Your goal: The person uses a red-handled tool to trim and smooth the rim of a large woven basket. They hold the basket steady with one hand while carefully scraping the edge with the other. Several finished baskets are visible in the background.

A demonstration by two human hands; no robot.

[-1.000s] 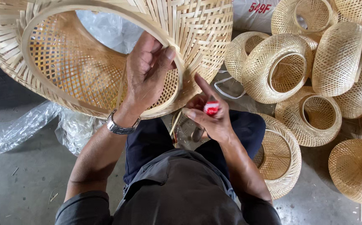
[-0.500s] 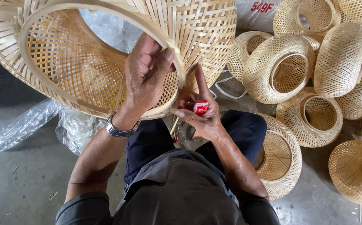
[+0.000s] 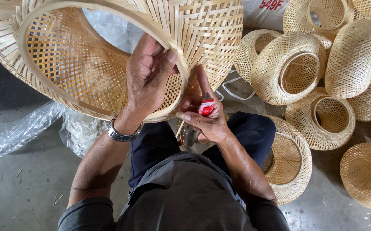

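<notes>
Large woven bamboo shade (image 3: 108,55): 1, fills upper left to top centre of frame; left and top edges cut off. Open ring rim faces the camera, lattice inside visible.

Smaller woven shades (image 3: 288,68): approx. 9 counted, upper right down to lower right; several cut by the frame edge, so count is uncertain. One more of them (image 3: 292,162) sits at centre right, partly hidden behind the person's right knee.

Clear plastic sheet (image 3: 19,132): 1 crumpled piece, mid left, on concrete floor (image 3: 27,196); more plastic seen through the large shade's opening.

White sack (image 3: 264,13): 1, top centre-right, mostly cut off.

Wristwatch (image 3: 123,134): 1, metal band, on left wrist.

Left hand (image 3: 149,75): centre frame, closed round the large shade's rim, thumb lying along the rim, fingers curled inside.

Right hand (image 3: 202,117): just right of centre, narrow grip on a small red-handled tool (image 3: 206,107); index finger stretched up, touching the shade's woven wall near the rim. Tool's working end hidden by fingers; kind hard to make out.

Person's lap and dark shirt fill bottom centre.
</notes>
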